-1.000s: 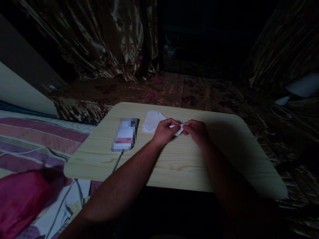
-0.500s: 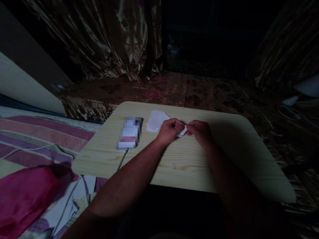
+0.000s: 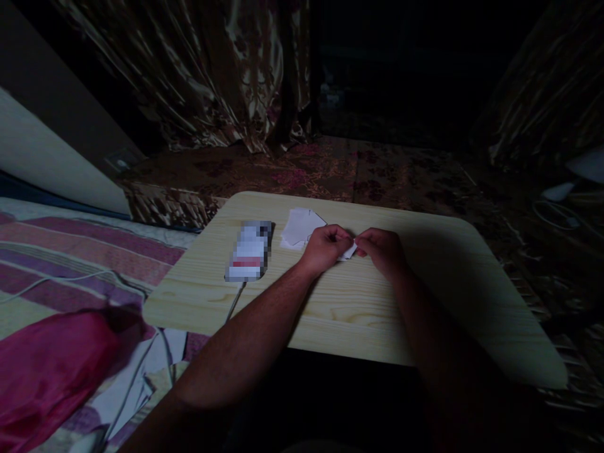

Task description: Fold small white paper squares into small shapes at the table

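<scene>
Over the middle of a small wooden table, my left hand is closed on a small piece of white paper. My right hand pinches at the paper's right edge, its thumb and forefinger nearly meeting the left fingertips. Part of the paper is hidden under the left fingers. Just left of my left hand lies a loose stack of white paper pieces on the tabletop. Farther left, a phone with a blurred-out screen lies flat with a cable running from its near end.
A striped bed cover borders the table on the left, with a pink bag or cloth and white paper sheets on it. Patterned curtains hang behind. A pale lamp-like object stands at the far right.
The whole view has shifted slightly, so the table appears a little farther right. Both hands keep their hold on the paper, with barely any movement of the fingers.
</scene>
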Demonstrator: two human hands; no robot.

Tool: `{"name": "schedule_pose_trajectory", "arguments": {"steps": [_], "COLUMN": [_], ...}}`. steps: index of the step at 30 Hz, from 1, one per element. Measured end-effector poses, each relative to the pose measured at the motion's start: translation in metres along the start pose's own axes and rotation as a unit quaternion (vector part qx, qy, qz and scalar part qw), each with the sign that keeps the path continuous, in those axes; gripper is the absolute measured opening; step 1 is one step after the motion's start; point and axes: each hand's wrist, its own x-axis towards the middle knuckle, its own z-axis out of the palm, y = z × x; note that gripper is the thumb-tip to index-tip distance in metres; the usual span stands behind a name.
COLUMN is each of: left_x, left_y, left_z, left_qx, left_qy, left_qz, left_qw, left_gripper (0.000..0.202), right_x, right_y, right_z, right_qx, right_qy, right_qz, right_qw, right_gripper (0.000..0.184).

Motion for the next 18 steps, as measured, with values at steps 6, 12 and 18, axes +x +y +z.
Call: {"name": "schedule_pose_trajectory", "arguments": {"steps": [6, 12, 18], "left_x": [0.0006, 0.0002, 0.0002], "left_y": [-0.0014, -0.0015, -0.0013], "left_z": [-0.0012, -0.0007, -0.0015], "left_qx": [0.000, -0.007, 0.002], "left_qy": [-0.011, -0.009, -0.011], "left_qz": [0.000, -0.010, 0.001], "left_qw": [1.000, 1.000, 1.000], "left_gripper": [0.021, 0.021, 0.020], "right_x": [-0.0012, -0.0010, -0.0016], "right_y": [-0.0002, 0.0004, -0.0017], "right_z": [-0.0008, -0.0013, -0.0015], "right_qx": [-0.003, -0.013, -0.005], "right_qy": [-0.002, -0.006, -0.005], "right_qz": [-0.012, -0.016, -0.010], "right_qw": [1.000, 1.000, 1.000], "right_gripper": [0.017, 0.018, 0.018]}}
